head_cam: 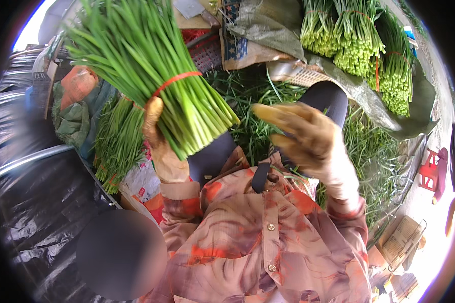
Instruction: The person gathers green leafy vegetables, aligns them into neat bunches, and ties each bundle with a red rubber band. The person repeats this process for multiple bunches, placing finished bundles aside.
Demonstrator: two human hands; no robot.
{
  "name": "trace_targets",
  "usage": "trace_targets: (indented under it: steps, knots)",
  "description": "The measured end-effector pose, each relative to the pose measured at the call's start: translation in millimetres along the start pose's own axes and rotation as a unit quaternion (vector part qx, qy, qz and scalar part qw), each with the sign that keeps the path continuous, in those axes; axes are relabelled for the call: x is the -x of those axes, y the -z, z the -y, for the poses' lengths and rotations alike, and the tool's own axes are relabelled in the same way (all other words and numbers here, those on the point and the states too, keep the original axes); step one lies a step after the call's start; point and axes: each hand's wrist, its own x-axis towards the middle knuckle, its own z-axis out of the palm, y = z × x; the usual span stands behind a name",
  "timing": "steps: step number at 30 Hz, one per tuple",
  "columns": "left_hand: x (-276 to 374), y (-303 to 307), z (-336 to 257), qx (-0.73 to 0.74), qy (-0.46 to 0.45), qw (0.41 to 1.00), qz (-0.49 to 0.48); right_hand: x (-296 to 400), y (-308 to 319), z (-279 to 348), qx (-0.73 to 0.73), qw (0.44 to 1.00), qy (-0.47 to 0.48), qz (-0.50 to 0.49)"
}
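My left hand [157, 146], in a stained glove, grips a large bunch of green leafy stalks [182, 102] that look like garlic chives. A red band [178, 78] circles the bunch near its pale cut ends, which point down and right. The leaf tips spread toward the upper left, and most of my left fingers are hidden behind the stalks. To the right of the cut ends, apart from them, my right hand [307, 136] is raised over my lap. Its glove is blurred by motion; the fingers look spread and nothing shows in them.
Loose green leaves [375, 159] lie around my legs. Several tied bunches [358, 41] rest on a grey-green sheet [417, 125] at upper right; more tied greens [117, 140] lie at left. A cleaver [191, 9] lies on a board at the top. Black plastic sheeting [41, 212] covers the left side.
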Motion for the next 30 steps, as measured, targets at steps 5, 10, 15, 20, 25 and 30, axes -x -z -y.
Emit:
trace_targets:
  steps: [5,10,15,20,25,30]
  knots:
    - [6.8,-28.9,5.8,-0.047,-0.046,0.997,-0.046,-48.4,-61.6,-10.0,0.054,0.996,0.058,-0.026]
    - [-0.2,-20.6,0.2,-0.117,-0.057,0.988,-0.084,7.9,-42.5,-39.7,-0.257,0.902,0.094,0.334]
    - [12.3,-44.7,5.0,-0.311,-0.091,0.938,-0.124,-13.9,-24.9,-50.4,-0.407,0.884,-0.214,0.083]
    - [21.2,-65.8,40.0,-0.447,-0.165,0.871,-0.118,-39.2,-97.5,-46.9,-0.578,0.793,-0.19,0.006]
    - [36.6,-59.0,20.2,-0.187,0.002,0.976,-0.11,-28.9,-91.8,-58.9,-0.588,0.773,-0.238,-0.036]
    - [27.7,-6.8,0.6,-0.244,0.035,0.969,0.018,-9.1,-70.1,-81.2,-0.772,0.599,-0.21,0.043]
